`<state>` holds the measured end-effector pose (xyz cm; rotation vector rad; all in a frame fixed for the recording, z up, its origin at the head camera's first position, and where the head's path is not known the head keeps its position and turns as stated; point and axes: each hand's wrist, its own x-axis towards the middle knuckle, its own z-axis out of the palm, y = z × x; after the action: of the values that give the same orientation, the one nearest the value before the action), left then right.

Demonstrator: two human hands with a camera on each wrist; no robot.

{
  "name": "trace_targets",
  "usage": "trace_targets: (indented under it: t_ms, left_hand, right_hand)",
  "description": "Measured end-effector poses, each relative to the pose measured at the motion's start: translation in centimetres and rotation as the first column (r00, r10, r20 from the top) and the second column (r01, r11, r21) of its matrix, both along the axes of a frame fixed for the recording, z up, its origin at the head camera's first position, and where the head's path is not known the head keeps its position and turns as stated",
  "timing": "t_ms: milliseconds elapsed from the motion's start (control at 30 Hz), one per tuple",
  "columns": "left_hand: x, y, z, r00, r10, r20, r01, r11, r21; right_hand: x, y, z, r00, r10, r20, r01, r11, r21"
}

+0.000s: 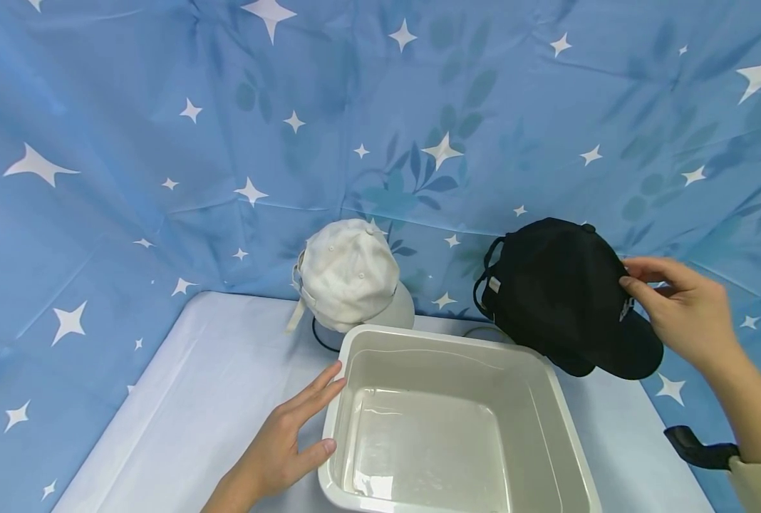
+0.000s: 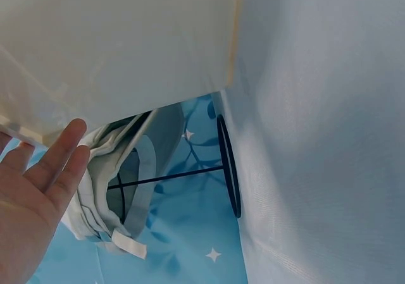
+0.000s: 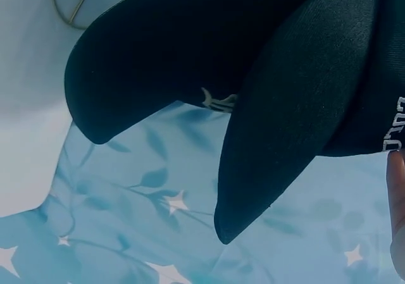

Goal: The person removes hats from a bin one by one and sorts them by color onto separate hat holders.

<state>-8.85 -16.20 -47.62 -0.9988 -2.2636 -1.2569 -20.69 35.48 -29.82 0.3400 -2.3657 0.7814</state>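
My right hand (image 1: 688, 306) pinches a black baseball cap (image 1: 547, 285) at the front of its crown, thumb and fingertips close above the brim. A second black brim (image 3: 152, 62) shows beneath the held cap's brim (image 3: 297, 88) in the right wrist view. White lettering marks the cap near my fingertip (image 3: 397, 202). My left hand (image 1: 284, 427) rests against the left rim of a large off-white plastic bin (image 1: 419, 363), its fingers extended. Nothing lies inside the bin. Behind it, a cream-white cap (image 1: 348, 271) sits on a thin black wire stand (image 2: 229, 167).
The white table (image 1: 214, 385) carries the bin and stands. Part of a thin wire ring (image 3: 79, 24) lies on it beneath the black caps. A blue cloth (image 1: 162, 142) with white stars hangs behind the table. A black strap end (image 1: 701, 450) sticks out by the right wrist.
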Motion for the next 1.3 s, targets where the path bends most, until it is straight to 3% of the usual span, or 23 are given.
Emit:
trace_targets:
  t_ms: [1300]
  left_hand:
    - [0.0,0.1,-0.1,1.0,0.004,-0.007,-0.004,1.0,0.008]
  right_hand:
    - [-2.4,1.0,-4.2,0.994,-0.058,0.09,0.056,0.998,0.024]
